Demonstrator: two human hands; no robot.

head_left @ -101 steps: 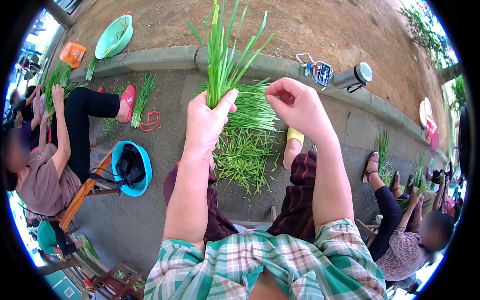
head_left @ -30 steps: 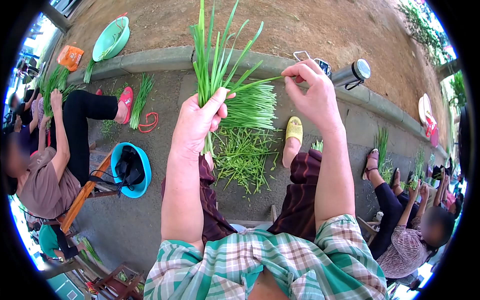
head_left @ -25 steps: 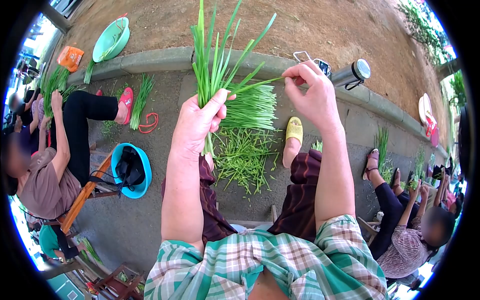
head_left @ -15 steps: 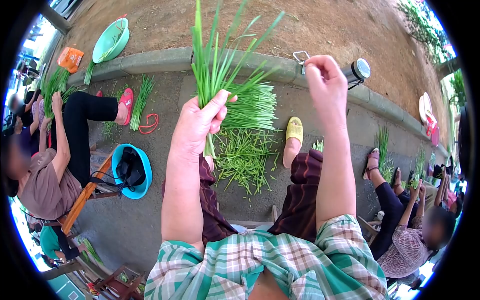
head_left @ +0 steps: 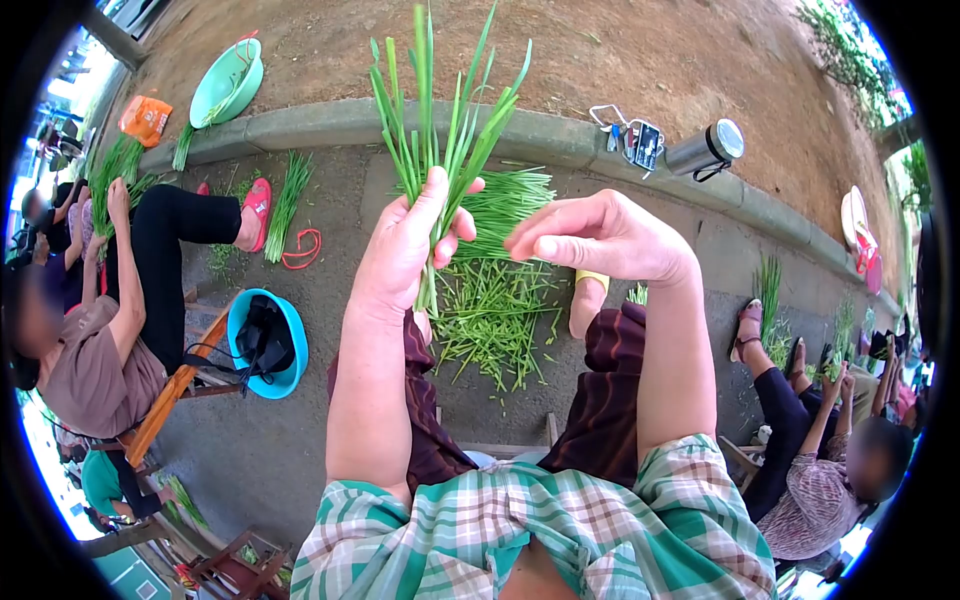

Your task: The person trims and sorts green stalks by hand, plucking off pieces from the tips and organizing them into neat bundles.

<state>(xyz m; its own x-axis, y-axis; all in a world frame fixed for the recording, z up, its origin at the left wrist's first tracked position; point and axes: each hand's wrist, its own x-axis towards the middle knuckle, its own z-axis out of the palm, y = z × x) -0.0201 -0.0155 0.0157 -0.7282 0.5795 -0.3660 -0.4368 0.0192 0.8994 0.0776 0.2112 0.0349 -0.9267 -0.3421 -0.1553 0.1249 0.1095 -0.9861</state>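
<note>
My left hand (head_left: pixel 395 255) is closed around a bunch of garlic chives (head_left: pixel 430 150), thumb on top. The long leaves fan upward and the stem ends stick out below the fist. To its right hovers my right hand (head_left: pixel 635 235), bent at the wrist, with fingers stretched toward the bunch and thumb apart; nothing shows in it. Beneath the hands, a neat stack of long chives (head_left: pixel 510 205) lies on the ground. A loose heap of short stalk pieces (head_left: pixel 490 320) is just nearer to me, between my feet.
Along the stone curb (head_left: pixel 330 118) stand a metal flask (head_left: pixel 700 150) and a set of keys (head_left: pixel 640 145). A blue basin (head_left: pixel 292 372) with a black bag is at left, a mint basin (head_left: pixel 222 90) farther off. Seated people handle chives on both sides.
My right hand has come down and left from near the curb toward the bunch, its fingers opening out. The keys are uncovered. My left hand keeps hold of the chives.
</note>
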